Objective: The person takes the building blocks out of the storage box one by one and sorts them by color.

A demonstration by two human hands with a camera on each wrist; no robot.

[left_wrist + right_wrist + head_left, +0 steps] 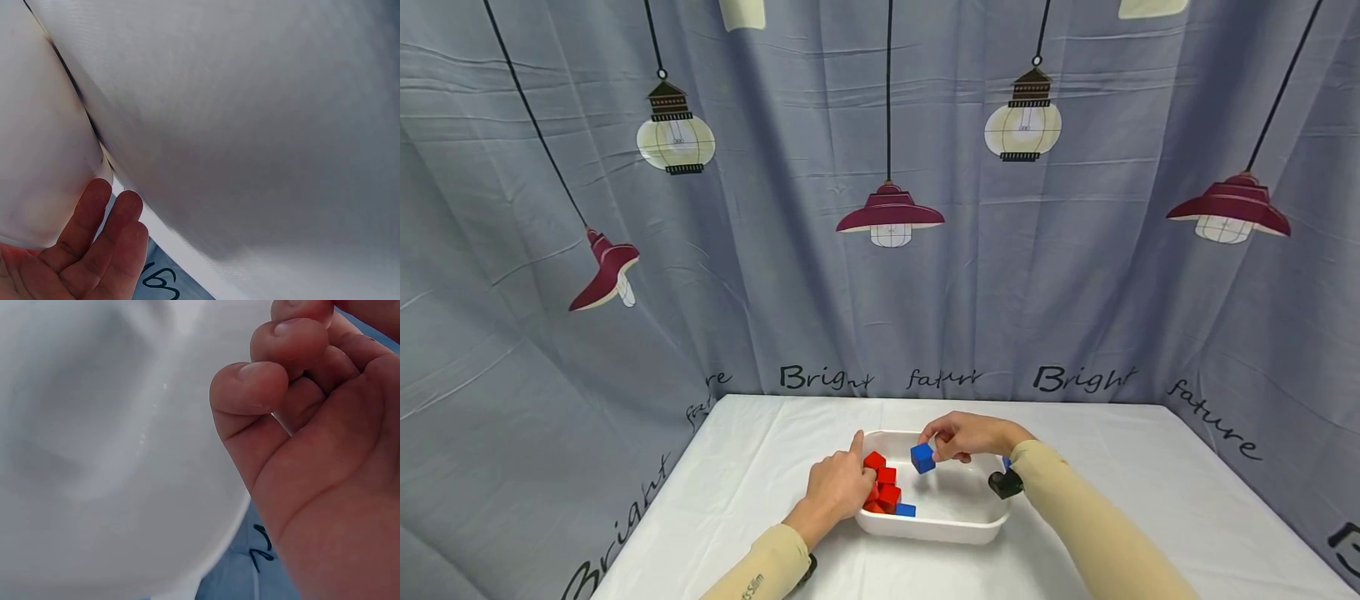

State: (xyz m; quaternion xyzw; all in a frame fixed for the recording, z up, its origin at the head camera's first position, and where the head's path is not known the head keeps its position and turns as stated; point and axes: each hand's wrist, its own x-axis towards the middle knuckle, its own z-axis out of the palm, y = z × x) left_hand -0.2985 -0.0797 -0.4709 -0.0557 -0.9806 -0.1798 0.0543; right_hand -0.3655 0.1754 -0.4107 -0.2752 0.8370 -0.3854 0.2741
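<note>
Right hand (pixel 973 435): grip nearly closed, pinching blue cube (pixel 922 458) over white tray (pixel 934 530); fingertip slip could drop it. Left hand (pixel 841 483) clasps tray; slack could let tray slide.

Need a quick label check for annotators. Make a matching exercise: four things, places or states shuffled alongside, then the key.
Things:
1. Bare left hand
2. Bare right hand
3. Red cubes
4. White rectangular dish with rounded corners

Places or states:
A. Standing on the white-clothed table
B. Grouped inside the dish, toward its left end
C. At the dish's left rim
D. Pinching a small blue cube above the dish floor

Right pairs: 1-C, 2-D, 3-B, 4-A
</note>
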